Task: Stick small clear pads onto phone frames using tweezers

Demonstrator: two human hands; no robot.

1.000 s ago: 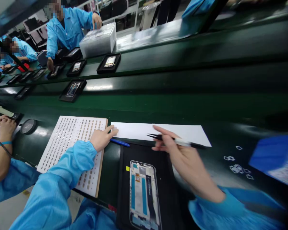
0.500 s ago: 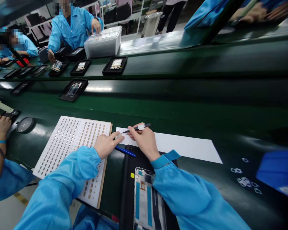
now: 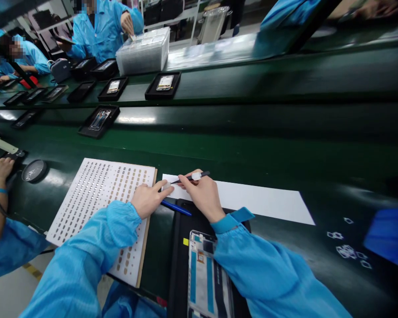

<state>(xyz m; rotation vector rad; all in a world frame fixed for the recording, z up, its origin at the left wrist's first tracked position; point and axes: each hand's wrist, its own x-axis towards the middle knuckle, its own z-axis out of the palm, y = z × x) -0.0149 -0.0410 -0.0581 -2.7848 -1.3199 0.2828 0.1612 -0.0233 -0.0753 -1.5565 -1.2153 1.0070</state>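
My right hand (image 3: pixel 204 196) holds dark tweezers (image 3: pixel 204 174) with a white wrap, their tips pointing left at the near end of a white paper strip (image 3: pixel 262 201). My left hand (image 3: pixel 146 199) rests at that same end, thumb and index finger stretched and apart. Between its fingertips and the tweezer tips lies a small whitish piece (image 3: pixel 167 186), too small to name. A blue pen (image 3: pixel 177 207) lies just below the hands. Under my right forearm a phone frame (image 3: pixel 201 282) with blue strips sits in a black tray (image 3: pixel 179 274).
Left of my hands lies a white board (image 3: pixel 82 203) with rows of small parts. A round dish (image 3: pixel 34 171) and a neighbour's hand (image 3: pixel 0 170) are further left. Small clear pieces (image 3: pixel 346 251) and a blue object (image 3: pixel 389 236) lie right. Black trays (image 3: pixel 99 121) stand beyond.
My hands and the tweezers hold almost the same pose; the view has shifted slightly. Across the bench, a person has lifted a phone part out of its tray, and their other hand has risen slightly.
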